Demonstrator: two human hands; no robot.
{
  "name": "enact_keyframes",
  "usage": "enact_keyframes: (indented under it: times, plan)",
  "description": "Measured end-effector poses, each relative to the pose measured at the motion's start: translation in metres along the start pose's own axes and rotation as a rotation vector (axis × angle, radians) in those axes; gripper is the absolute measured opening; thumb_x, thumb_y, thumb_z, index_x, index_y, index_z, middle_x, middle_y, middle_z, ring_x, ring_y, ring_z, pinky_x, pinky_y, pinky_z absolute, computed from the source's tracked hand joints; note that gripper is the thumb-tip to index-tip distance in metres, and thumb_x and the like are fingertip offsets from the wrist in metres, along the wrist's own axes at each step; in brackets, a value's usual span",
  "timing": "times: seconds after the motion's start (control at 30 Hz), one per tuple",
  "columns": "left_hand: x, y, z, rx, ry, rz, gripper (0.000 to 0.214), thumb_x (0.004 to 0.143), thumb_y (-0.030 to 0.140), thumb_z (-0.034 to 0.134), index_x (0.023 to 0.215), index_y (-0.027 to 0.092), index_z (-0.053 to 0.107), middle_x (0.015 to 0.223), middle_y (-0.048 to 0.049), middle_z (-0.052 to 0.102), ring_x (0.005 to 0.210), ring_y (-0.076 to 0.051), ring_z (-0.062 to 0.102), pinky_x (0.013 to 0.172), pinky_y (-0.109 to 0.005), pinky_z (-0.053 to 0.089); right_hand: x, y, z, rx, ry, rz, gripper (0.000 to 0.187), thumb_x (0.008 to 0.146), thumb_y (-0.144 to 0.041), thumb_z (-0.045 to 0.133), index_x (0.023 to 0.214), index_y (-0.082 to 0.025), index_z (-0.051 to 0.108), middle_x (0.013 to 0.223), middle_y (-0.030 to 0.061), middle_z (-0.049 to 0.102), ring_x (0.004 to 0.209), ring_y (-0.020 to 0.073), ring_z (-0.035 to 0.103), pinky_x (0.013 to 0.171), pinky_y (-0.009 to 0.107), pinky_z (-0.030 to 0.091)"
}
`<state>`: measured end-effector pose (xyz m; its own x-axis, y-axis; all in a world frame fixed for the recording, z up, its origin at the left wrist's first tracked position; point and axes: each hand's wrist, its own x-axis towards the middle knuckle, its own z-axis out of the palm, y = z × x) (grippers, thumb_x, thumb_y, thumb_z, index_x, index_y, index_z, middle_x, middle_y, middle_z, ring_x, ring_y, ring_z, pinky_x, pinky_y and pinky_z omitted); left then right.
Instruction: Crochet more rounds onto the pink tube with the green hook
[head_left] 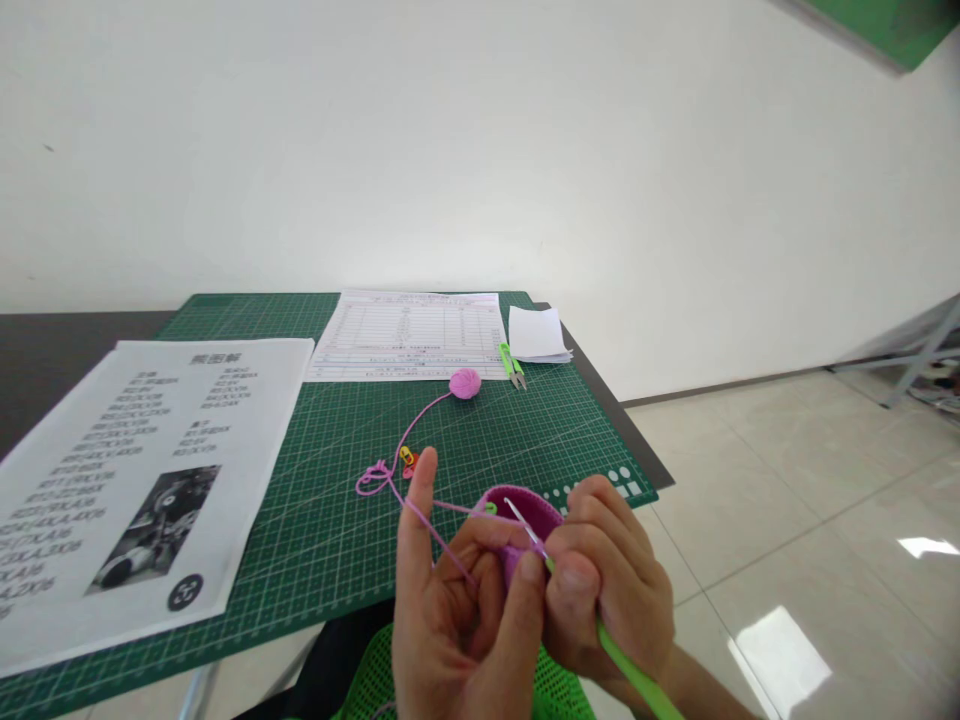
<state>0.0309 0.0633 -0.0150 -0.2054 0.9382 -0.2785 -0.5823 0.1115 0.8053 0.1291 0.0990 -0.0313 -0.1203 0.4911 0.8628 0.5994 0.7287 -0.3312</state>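
Note:
My left hand (469, 610) pinches the edge of a round pink crochet piece (517, 499), its index finger raised with the pink yarn (442, 541) looped around it. In my right hand (611, 585) is a crochet hook (637, 675) with a green handle, its metal tip pointing up and left over the opening of the piece. A small green stitch marker (490, 508) sits at the piece's rim. Farther back lies a pink yarn ball (465, 383), its strand trailing in loose loops to my left hand. My fingers hide part of the piece.
A green cutting mat (337, 450) covers most of the table. Printed sheets (172, 400) lie at the left, a form (409, 335) at the back. Green thread snips (513, 366) rest near white paper slips (538, 333). Red and yellow stitch markers (408, 458) lie beyond my left hand.

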Motion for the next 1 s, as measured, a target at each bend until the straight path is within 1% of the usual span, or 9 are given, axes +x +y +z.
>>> enact_keyframes:
  times: [0.07,0.17,0.27,0.33,0.53,0.7,0.8,0.93,1.0]
  plan:
    - [0.001,0.006,-0.004,-0.038,-0.063,-0.102,0.084,0.073,0.017,0.081,0.144,0.037,0.042,0.072,0.0042,0.068,0.053,-0.005,0.051,0.053,-0.013,0.042,-0.005,0.001,0.003,0.044,0.045,-0.021,0.033,0.099,-0.019,0.032,0.07,-0.019,0.045,0.054,-0.0009,0.043,0.054,0.0134,0.037,0.051,0.031,0.035]
    - [0.004,0.018,-0.011,-0.081,-0.169,-0.268,0.084,0.07,0.015,0.082,0.144,0.03,0.046,0.067,0.003,0.066,0.057,-0.007,0.052,0.058,-0.016,0.043,-0.001,-0.002,0.002,0.177,0.03,-0.023,0.034,0.101,-0.022,0.033,0.07,-0.018,0.046,0.054,-0.0014,0.046,0.051,0.011,0.038,0.049,0.03,0.034]
    - [0.007,0.029,-0.015,-0.083,-0.275,-0.371,0.085,0.068,0.018,0.084,0.143,0.032,0.046,0.065,0.0042,0.062,0.053,-0.006,0.047,0.054,-0.018,0.038,0.009,-0.007,-0.006,0.326,-0.004,0.045,0.034,0.1,-0.022,0.039,0.067,-0.016,0.048,0.054,-0.001,0.048,0.05,0.0096,0.038,0.049,0.03,0.032]
    - [0.008,0.032,-0.017,-0.069,-0.324,-0.408,0.085,0.067,0.019,0.085,0.142,0.033,0.047,0.066,0.004,0.063,0.053,-0.006,0.046,0.053,-0.019,0.036,0.017,-0.011,-0.015,0.346,-0.033,0.08,0.035,0.099,-0.022,0.041,0.065,-0.016,0.049,0.052,-0.0011,0.048,0.05,0.0095,0.039,0.05,0.03,0.032]
    - [0.008,0.033,-0.018,-0.071,-0.413,-0.464,0.08,0.067,0.017,0.084,0.139,0.034,0.052,0.069,0.0029,0.065,0.052,-0.005,0.028,0.054,-0.018,0.032,0.03,-0.016,-0.042,0.295,-0.264,0.154,0.039,0.1,-0.023,0.038,0.063,-0.017,0.047,0.05,-0.0024,0.046,0.05,0.0095,0.041,0.055,0.031,0.039]
    - [0.009,0.032,-0.021,-0.041,-0.472,-0.479,0.082,0.068,0.018,0.083,0.141,0.033,0.049,0.066,0.0044,0.06,0.052,-0.007,0.024,0.051,-0.019,0.029,0.029,-0.018,-0.048,0.362,-0.205,0.19,0.044,0.101,-0.026,0.038,0.059,-0.017,0.041,0.047,-0.0039,0.039,0.046,0.0083,0.038,0.052,0.032,0.032]
    - [0.009,0.027,-0.023,-0.064,-0.532,-0.475,0.084,0.067,0.02,0.084,0.142,0.033,0.047,0.067,0.0047,0.061,0.05,-0.006,0.024,0.049,-0.02,0.027,0.027,-0.019,-0.05,0.382,-0.166,0.265,0.044,0.102,-0.026,0.037,0.059,-0.017,0.044,0.047,-0.0047,0.037,0.045,0.0076,0.038,0.054,0.032,0.034]
    - [0.008,0.023,-0.024,-0.072,-0.575,-0.474,0.079,0.069,0.02,0.083,0.14,0.034,0.05,0.066,0.0054,0.06,0.049,-0.006,0.022,0.049,-0.02,0.025,0.027,-0.017,-0.057,0.483,-0.19,0.286,0.044,0.1,-0.028,0.04,0.058,-0.017,0.04,0.047,-0.0054,0.035,0.044,0.0063,0.034,0.054,0.031,0.035]
    - [0.009,0.023,-0.024,-0.061,-0.586,-0.466,0.078,0.069,0.021,0.084,0.139,0.034,0.051,0.066,0.0049,0.061,0.049,-0.006,0.024,0.049,-0.02,0.024,0.028,-0.015,-0.061,0.468,-0.241,0.278,0.045,0.101,-0.03,0.04,0.057,-0.017,0.037,0.047,-0.0057,0.034,0.044,0.0062,0.033,0.052,0.03,0.033]
